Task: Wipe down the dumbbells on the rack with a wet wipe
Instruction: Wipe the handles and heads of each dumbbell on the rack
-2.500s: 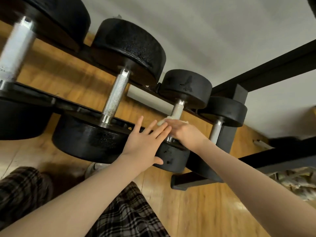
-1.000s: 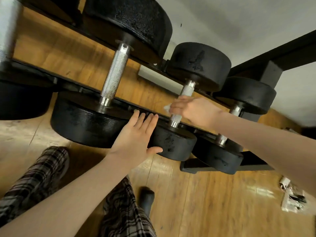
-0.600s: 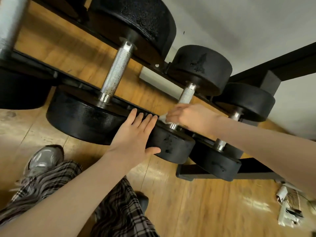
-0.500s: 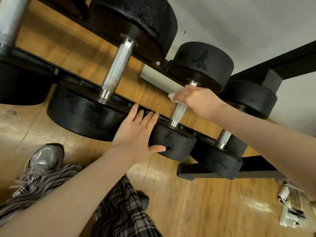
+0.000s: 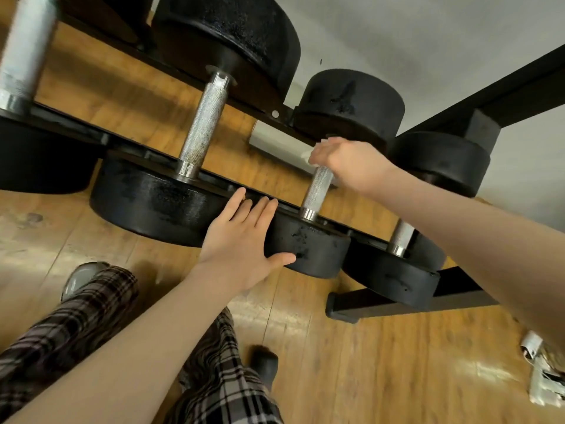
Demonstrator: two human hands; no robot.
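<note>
Several black dumbbells with knurled steel handles lie across a black rack [image 5: 76, 130]. My right hand [image 5: 345, 162] grips the far end of one dumbbell's handle [image 5: 316, 191] through a white wet wipe [image 5: 307, 153], of which only a corner shows beside my fingers. My left hand [image 5: 241, 240] lies flat with straight fingers against the near weight [image 5: 308, 249] of that same dumbbell, thumb under its lower edge. A bigger dumbbell [image 5: 201, 130] lies to the left and a smaller one [image 5: 400, 237] to the right.
The rack's black foot [image 5: 382, 307] stands on a wooden floor. My plaid trouser legs [image 5: 214, 387] and grey shoes [image 5: 78, 278] are below. Crumpled paper [image 5: 544, 374] lies on the floor at the right edge. A grey wall is behind the rack.
My right hand with the wipe has slid back and forth along the handle and is now at its far end. My left hand has stayed on the near weight.
</note>
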